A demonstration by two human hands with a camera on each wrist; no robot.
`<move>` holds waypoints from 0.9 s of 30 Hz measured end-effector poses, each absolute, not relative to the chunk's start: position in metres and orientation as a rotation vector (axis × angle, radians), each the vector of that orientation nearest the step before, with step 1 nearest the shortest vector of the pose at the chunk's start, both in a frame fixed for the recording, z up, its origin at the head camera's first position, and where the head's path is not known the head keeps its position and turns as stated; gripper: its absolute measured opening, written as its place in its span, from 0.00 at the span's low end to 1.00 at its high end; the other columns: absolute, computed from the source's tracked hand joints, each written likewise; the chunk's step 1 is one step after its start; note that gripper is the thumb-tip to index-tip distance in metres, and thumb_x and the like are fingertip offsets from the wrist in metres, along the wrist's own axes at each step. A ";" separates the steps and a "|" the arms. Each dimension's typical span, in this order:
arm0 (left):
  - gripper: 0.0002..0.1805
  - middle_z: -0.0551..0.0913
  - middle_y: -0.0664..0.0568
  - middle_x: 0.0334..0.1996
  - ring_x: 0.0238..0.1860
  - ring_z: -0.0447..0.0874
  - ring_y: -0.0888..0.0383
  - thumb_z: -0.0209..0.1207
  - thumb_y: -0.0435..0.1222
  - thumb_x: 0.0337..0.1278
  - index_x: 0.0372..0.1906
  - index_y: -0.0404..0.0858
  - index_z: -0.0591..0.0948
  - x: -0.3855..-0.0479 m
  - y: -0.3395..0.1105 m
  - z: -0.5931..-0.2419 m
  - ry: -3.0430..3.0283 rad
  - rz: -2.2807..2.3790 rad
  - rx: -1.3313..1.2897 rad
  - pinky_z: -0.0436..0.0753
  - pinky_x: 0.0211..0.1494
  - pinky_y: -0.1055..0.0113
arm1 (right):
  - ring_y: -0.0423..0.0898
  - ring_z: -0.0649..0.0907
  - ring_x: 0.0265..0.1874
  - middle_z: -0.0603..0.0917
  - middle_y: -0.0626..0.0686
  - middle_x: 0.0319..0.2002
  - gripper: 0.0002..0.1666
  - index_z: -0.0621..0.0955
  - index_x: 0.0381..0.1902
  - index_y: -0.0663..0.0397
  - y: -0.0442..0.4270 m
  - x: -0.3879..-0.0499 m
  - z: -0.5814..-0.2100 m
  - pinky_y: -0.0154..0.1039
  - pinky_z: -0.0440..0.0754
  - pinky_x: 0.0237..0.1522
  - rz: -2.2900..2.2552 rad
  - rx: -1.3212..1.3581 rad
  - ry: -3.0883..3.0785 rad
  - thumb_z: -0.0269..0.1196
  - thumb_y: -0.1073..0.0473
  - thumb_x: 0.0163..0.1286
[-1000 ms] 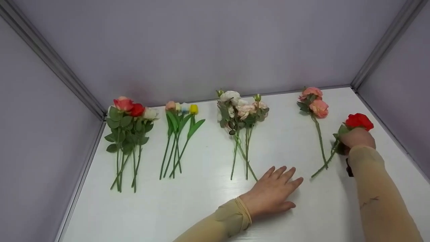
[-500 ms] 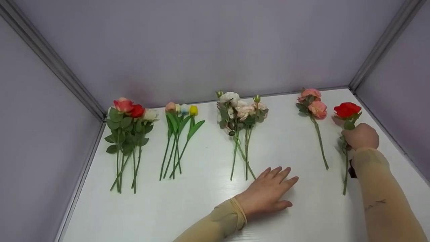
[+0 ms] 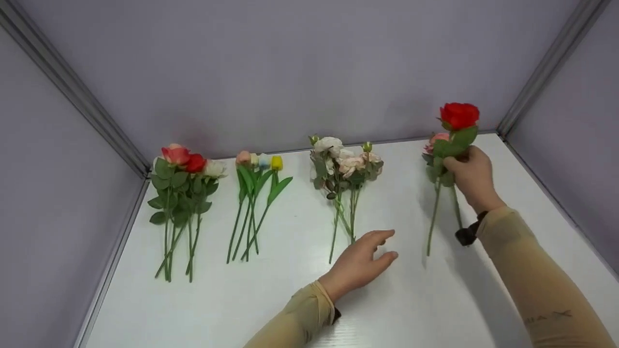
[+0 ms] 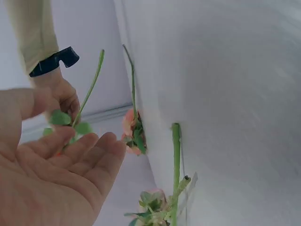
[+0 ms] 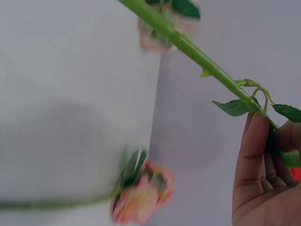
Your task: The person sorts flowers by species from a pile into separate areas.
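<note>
My right hand (image 3: 474, 176) pinches the stem of a red rose (image 3: 459, 116) and holds it raised above the table, bloom up. In the right wrist view its thorny green stem (image 5: 207, 63) runs from between thumb and fingers. Behind it lies a pink flower stem (image 3: 439, 141), partly hidden by the rose's leaves. My left hand (image 3: 360, 263) hovers over the table, fingers extended and thumb apart, holding nothing. It is near the stem ends of the white and pale pink flowers (image 3: 350, 164); the left wrist view shows its bare palm (image 4: 56, 183).
Farther left on the white table (image 3: 290, 299) lie a group of tulips (image 3: 276, 163) and a bunch of roses (image 3: 176, 154). Grey-lilac panels (image 3: 309, 67) enclose the table at the back and both sides.
My right hand has lifted the red rose from the right side and carried it leftward, toward the pink flowers. My left hand has moved slightly left and turned from lying palm down.
</note>
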State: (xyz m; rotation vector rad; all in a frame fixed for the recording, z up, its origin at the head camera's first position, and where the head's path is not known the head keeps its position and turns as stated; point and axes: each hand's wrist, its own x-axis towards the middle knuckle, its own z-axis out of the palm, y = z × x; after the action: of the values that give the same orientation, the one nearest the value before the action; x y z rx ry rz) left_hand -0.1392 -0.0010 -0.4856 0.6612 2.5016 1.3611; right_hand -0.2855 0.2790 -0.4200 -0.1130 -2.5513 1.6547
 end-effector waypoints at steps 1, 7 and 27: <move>0.29 0.73 0.57 0.70 0.66 0.75 0.62 0.56 0.51 0.75 0.75 0.47 0.71 -0.140 -0.005 -0.485 2.434 1.461 0.586 0.77 0.64 0.66 | 0.48 0.77 0.53 0.76 0.59 0.60 0.29 0.69 0.68 0.63 0.263 -0.284 -0.418 0.32 0.82 0.47 1.719 -0.070 -2.500 0.57 0.59 0.73; 0.27 0.83 0.57 0.57 0.55 0.82 0.62 0.61 0.48 0.73 0.70 0.43 0.76 -0.144 -0.032 -0.485 2.233 1.748 0.377 0.83 0.53 0.67 | 0.49 0.79 0.50 0.79 0.59 0.55 0.24 0.72 0.63 0.61 0.181 -0.268 -0.410 0.37 0.83 0.48 1.990 0.147 -2.302 0.60 0.65 0.70; 0.10 0.88 0.50 0.37 0.38 0.89 0.54 0.63 0.35 0.69 0.51 0.41 0.86 -0.147 -0.058 -0.492 2.132 2.028 0.235 0.88 0.41 0.62 | 0.57 0.85 0.46 0.83 0.64 0.49 0.20 0.81 0.59 0.63 0.125 -0.230 -0.436 0.50 0.87 0.45 2.433 0.418 -2.195 0.64 0.55 0.76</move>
State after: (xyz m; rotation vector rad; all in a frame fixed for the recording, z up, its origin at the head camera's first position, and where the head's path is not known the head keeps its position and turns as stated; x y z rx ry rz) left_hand -0.1468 -0.0583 -0.4920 0.2355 2.1317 2.0275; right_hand -0.2305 0.1251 -0.4359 0.4178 -2.1954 2.4328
